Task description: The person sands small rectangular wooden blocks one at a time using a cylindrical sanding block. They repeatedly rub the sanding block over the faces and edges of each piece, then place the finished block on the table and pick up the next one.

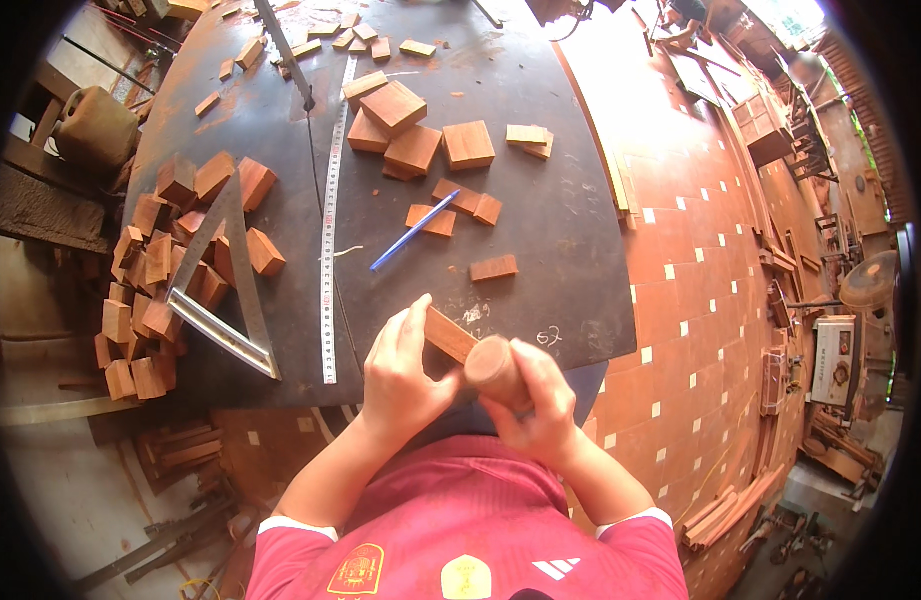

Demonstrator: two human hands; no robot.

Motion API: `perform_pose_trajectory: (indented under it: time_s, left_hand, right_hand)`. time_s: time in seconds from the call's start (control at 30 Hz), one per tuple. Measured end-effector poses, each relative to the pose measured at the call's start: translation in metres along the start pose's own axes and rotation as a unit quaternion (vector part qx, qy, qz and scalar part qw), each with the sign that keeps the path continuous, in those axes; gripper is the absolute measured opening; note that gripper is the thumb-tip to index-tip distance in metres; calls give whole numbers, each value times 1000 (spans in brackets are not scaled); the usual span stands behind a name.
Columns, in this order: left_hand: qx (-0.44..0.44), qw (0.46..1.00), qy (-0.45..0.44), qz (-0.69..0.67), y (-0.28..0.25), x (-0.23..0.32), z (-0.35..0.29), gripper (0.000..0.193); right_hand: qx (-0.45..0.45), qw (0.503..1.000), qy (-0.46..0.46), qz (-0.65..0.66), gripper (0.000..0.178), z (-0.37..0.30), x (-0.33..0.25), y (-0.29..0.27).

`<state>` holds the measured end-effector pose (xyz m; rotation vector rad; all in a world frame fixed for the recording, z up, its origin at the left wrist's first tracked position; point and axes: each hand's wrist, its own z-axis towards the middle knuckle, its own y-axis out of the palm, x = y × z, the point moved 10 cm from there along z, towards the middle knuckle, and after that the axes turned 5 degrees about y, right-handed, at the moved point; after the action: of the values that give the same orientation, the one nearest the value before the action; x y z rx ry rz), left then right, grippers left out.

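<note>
Wooden block (447,333) slants between the two hands at the table's near edge, its lower end hidden behind a round-ended wooden piece (494,366). From the left, a heap of blocks (159,258) crowds the table's side, perhaps gathered there to leave working room, with a metal set square (249,300) lying against it. A tape strip (332,210) runs straight, likely a measuring guide. The left hand (401,368) keeps its fingers nearly straight and together along the block, the thumb near its lower side, probably to steady it. The right hand (541,400) curls its fingers round the round-ended piece; whether that touches the block, I cannot tell. The dark table (571,250) bears chalky marks. Beyond its right side spreads a terracotta tiled floor (701,350), then a fan (869,280).
</note>
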<state>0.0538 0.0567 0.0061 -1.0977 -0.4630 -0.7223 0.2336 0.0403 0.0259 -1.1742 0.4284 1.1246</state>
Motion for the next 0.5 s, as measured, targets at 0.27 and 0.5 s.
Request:
perform_pose_trajectory:
  time_s: [0.27,0.5]
  left_hand:
    - [20,1000,-2,1,1,0,2,81]
    - [5,1000,-3,10,4,1,-2,89]
  right_hand:
    - [-37,999,-37,13,72,-7,-13,15]
    - [48,999,10,-8,73,-2,7,-4]
